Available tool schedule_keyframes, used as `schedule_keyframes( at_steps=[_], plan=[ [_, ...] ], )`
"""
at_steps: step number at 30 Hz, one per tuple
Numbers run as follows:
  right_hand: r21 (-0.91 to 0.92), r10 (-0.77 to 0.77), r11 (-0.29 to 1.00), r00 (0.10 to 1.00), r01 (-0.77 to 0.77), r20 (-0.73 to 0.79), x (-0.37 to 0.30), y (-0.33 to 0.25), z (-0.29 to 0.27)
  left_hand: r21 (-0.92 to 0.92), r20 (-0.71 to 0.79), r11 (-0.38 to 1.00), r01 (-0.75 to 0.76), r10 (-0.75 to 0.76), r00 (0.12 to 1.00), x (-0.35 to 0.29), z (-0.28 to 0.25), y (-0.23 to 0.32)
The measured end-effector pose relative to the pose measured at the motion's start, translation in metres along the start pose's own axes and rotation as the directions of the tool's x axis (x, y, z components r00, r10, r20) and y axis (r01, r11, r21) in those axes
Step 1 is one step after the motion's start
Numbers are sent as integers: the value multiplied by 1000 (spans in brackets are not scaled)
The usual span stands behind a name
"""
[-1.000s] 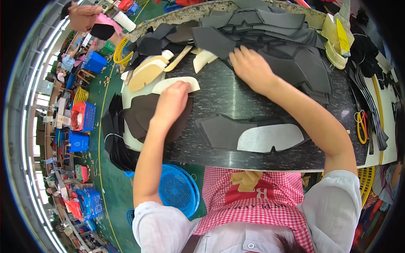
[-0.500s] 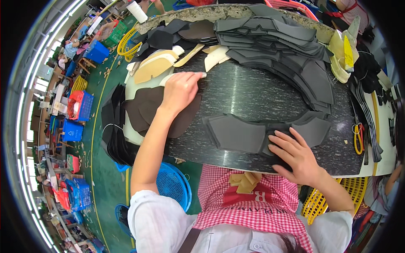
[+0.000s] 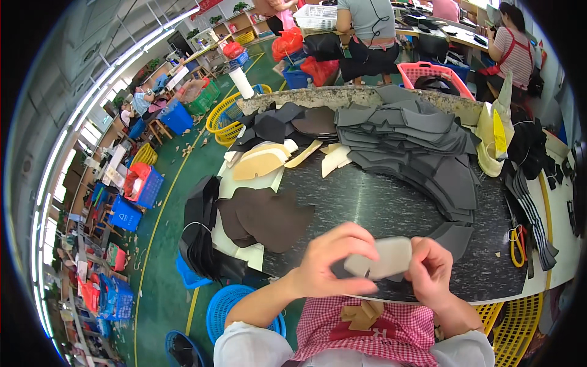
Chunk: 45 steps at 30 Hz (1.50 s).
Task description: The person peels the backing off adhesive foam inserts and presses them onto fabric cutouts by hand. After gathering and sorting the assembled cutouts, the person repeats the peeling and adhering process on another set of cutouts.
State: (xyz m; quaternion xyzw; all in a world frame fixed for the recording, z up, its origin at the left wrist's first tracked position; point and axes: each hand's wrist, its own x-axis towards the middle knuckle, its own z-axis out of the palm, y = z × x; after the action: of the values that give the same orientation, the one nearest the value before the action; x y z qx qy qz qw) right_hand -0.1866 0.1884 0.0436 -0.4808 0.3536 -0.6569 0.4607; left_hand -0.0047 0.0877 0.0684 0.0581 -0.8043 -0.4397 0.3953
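Observation:
I hold a pale flat piece point(image 3: 394, 257) with rounded ends above the near edge of the dark table. My right hand point(image 3: 431, 272) pinches its right end between thumb and fingers. Around the left end curl the thumb and fingers of my left hand point(image 3: 336, 260), slightly blurred. Dark grey foam pieces point(image 3: 455, 238) lie under and beyond my hands, partly hidden by them. To the left, brown flat pieces point(image 3: 266, 217) overlap on the table. Beige and white cut pieces point(image 3: 260, 162) lie behind these.
Stacked dark grey pieces point(image 3: 406, 137) curve along the table's far side. Orange-handled scissors point(image 3: 518, 244) and striped strips point(image 3: 532, 202) lie at the right. A tied black bundle point(image 3: 200, 226) hangs at the left edge. Blue point(image 3: 244, 309) and yellow baskets point(image 3: 520, 324) stand below; people work beyond.
My left hand has come back from the pale pieces at the far left to the near middle, with the pale piece. My right hand has lifted off the grey foam pieces and grips it too.

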Motion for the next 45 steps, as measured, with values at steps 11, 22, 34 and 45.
schedule_keyframes(
  at_steps=[11, 22, 34, 45],
  plan=[
    [-161, -53, 985, 994, 67, 93, -7, 6, 1, -867, -79, 488, 98, -330, 941, 7, 21, -12],
    [-646, 416, 743, 877, -177, 239, -85, -5, -45, -265, 136, 946, 185, -153, 979, -20, 14, -13],
    [-879, -25, 477, 1000, -1, -14, -38, 4, -103, 50, 4, 775, 629, -630, 776, -27, 59, -34],
    [-979, 60, -19, 977, 205, 203, -14, 2, -120, 651, 149, 730, 206, -389, 909, -36, 53, -42]
  ],
)
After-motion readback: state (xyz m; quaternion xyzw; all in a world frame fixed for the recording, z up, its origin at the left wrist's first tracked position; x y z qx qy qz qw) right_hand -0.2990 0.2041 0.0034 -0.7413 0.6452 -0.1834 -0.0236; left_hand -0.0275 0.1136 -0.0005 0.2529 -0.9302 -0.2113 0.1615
